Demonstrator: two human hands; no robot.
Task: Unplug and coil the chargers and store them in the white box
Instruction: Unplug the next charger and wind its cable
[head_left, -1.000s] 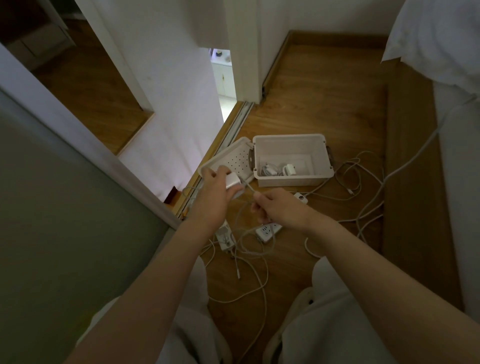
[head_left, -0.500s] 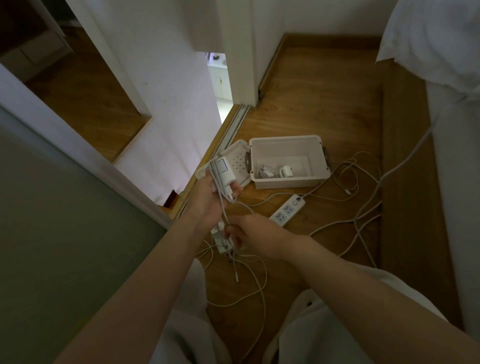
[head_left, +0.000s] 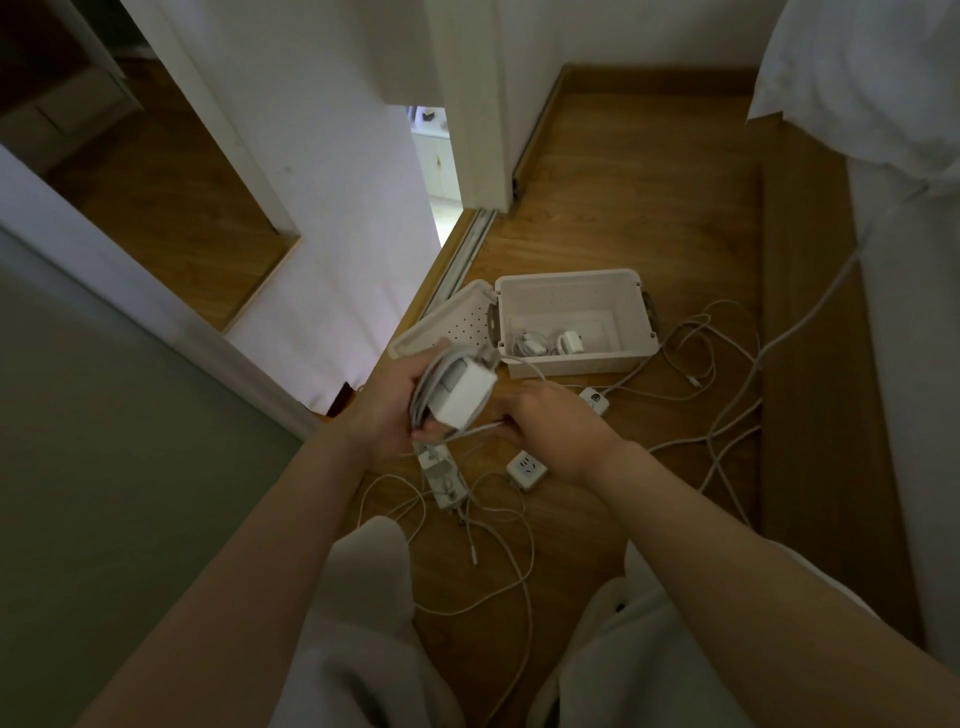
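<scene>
My left hand (head_left: 387, 410) grips a white charger brick (head_left: 464, 399) with several turns of its white cable (head_left: 427, 387) looped around it. Just to the right, my right hand (head_left: 553, 423) pinches the free run of that cable below the brick. Behind them the white box (head_left: 571, 364) stands open on the wooden floor, with two coiled chargers (head_left: 550, 343) inside. Its perforated lid (head_left: 447, 325) leans at the box's left side. A white power strip (head_left: 441, 475) with plugs in it lies on the floor under my hands.
A second power strip (head_left: 527, 470) lies partly under my right hand. Loose white cables (head_left: 717, 395) trail across the floor to the right and toward my knees. A wooden bed frame (head_left: 810, 364) runs along the right; a door and sliding track are at left.
My left hand has turned the charger brick and more cable is wound around it. My right hand came up from the floor strip and now holds the cable right beside the brick.
</scene>
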